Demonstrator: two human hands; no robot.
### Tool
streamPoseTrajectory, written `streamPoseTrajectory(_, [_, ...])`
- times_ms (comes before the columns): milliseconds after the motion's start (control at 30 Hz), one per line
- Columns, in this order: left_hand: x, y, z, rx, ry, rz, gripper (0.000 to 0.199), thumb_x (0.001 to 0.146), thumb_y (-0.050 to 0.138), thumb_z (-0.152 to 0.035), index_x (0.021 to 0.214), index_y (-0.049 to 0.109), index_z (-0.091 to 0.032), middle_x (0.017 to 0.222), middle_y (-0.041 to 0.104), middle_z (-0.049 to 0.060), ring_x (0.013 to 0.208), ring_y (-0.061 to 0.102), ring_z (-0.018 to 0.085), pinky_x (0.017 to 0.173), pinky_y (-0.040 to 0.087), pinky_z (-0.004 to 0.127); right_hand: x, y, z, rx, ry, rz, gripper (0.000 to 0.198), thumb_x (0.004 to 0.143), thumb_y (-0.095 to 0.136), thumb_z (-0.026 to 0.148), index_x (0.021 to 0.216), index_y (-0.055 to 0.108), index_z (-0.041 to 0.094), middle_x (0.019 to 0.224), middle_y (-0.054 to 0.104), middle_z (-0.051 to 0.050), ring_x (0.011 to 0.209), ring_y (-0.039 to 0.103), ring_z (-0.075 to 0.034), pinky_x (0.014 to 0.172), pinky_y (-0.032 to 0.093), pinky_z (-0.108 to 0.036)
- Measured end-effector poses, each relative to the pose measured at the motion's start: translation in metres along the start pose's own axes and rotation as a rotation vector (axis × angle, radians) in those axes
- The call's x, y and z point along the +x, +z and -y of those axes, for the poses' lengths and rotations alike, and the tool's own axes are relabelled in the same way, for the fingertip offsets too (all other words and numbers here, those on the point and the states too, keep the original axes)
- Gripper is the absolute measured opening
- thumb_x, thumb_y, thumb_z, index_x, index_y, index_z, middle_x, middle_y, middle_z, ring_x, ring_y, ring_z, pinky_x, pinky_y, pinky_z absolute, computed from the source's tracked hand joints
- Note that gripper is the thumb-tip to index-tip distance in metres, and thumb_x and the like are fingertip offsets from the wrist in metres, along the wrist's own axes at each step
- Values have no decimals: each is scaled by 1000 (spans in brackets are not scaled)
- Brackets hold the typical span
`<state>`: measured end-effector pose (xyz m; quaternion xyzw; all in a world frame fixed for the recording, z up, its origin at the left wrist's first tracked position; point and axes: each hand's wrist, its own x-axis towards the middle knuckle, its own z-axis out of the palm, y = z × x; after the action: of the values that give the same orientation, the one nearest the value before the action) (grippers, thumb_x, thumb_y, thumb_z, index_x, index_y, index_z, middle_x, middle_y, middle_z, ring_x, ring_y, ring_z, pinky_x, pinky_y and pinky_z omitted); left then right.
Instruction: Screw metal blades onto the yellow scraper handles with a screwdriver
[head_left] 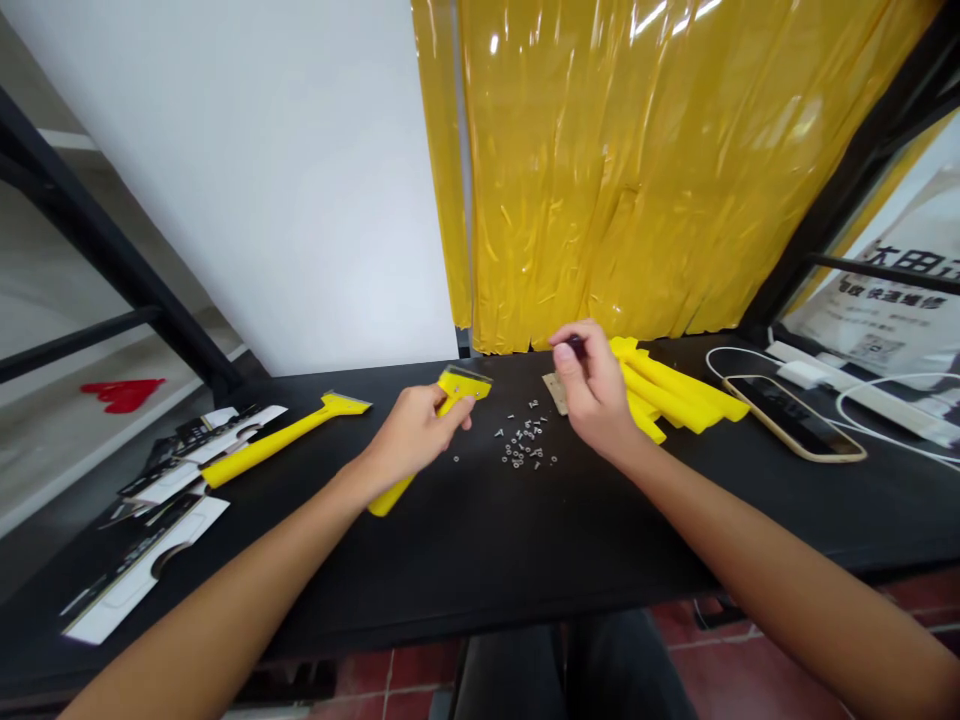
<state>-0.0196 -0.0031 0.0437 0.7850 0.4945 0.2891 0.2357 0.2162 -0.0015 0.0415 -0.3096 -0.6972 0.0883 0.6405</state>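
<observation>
My left hand (420,432) is wrapped round a yellow scraper (463,384), its wide head pointing away from me and its handle end showing below the palm. To the right, my right hand (596,390) is raised with curled fingers; a dark spot shows between thumb and fingers, and I cannot make out what it is. Small screws and nuts (525,440) lie loose on the black table (480,560) between the hands. A flat beige piece (555,394) lies partly behind my right hand. Several yellow handles (675,390) are piled just beyond that hand.
Another yellow scraper (285,440) lies at left, partly over black-and-white cards (146,570). A phone (795,418), white cables and a power strip (870,390) are at right. Behind the table stand a white panel (300,180) and a yellow plastic curtain (637,170).
</observation>
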Motion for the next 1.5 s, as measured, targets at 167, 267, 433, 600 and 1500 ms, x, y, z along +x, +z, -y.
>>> streamPoseTrajectory(167, [-6,3,10,784,520,-56,42,95,48,-20,137,54,-17,99,69,8,80,66,20,59,47,28,2,-4,0,-40,56,551,39,84,70,48,115,59,25,118,58,-7,105,60,-22,79,52,-34])
streamPoseTrajectory(267, [-4,7,11,984,565,-46,40,97,46,-19,136,52,-15,94,66,7,80,65,21,52,43,28,-2,-1,-4,-161,85,731,66,75,76,55,130,53,27,131,57,-8,114,59,-27,93,50,-42])
streamPoseTrajectory(433, [-2,19,11,1060,573,-56,37,96,46,-13,131,54,-13,90,63,8,80,62,22,53,43,28,-8,4,-14,-195,122,790,76,72,77,58,135,50,27,133,57,-10,113,61,-29,98,48,-46])
streamPoseTrajectory(600, [-4,30,15,1030,600,-48,39,94,45,-9,132,53,-11,92,65,11,83,61,24,57,46,31,-9,2,-22,-154,147,827,89,68,80,57,144,43,27,142,52,-12,119,59,-31,98,50,-45])
streamPoseTrajectory(1500, [-6,32,13,1003,478,-82,38,94,50,-20,128,59,-5,84,73,15,82,64,27,61,47,32,-10,3,-26,-67,184,821,88,73,78,55,147,37,29,145,47,-11,127,54,-30,103,48,-47])
